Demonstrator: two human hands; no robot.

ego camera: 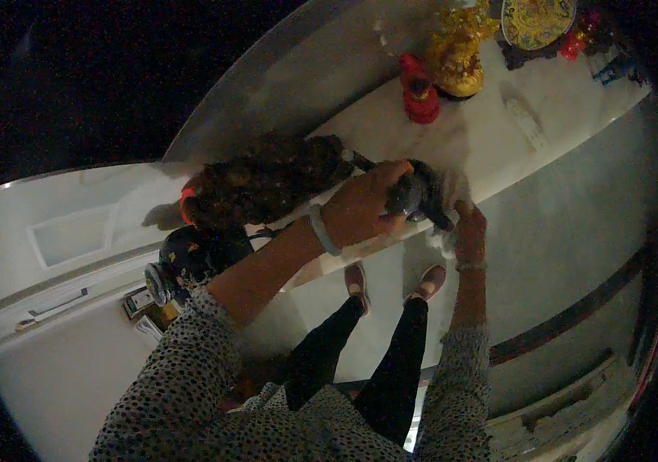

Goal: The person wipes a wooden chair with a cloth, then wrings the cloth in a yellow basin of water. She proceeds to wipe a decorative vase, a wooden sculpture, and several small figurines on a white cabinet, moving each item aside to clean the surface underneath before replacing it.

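Note:
My left hand (372, 199), with a pale bangle on its wrist, grips a dark, glossy ornament (434, 193) just above the shelf's front edge. The ornament's exact shape is lost in dim light and blur. My right hand (471, 235) is closed beside the ornament's lower end, with a white, soft-looking cloth (442, 241) at its fingers. Behind my left forearm, a large dark carved ornament (271, 179) with a red patch at one end lies along the pale shelf (363, 124).
A red figurine (421, 98), a gold ornament (459, 63) and a patterned display plate (538, 22) stand farther along the shelf. A black floral vase (204, 254) sits left of my forearm. Below are my shoes (355, 281) on a pale floor (560, 213).

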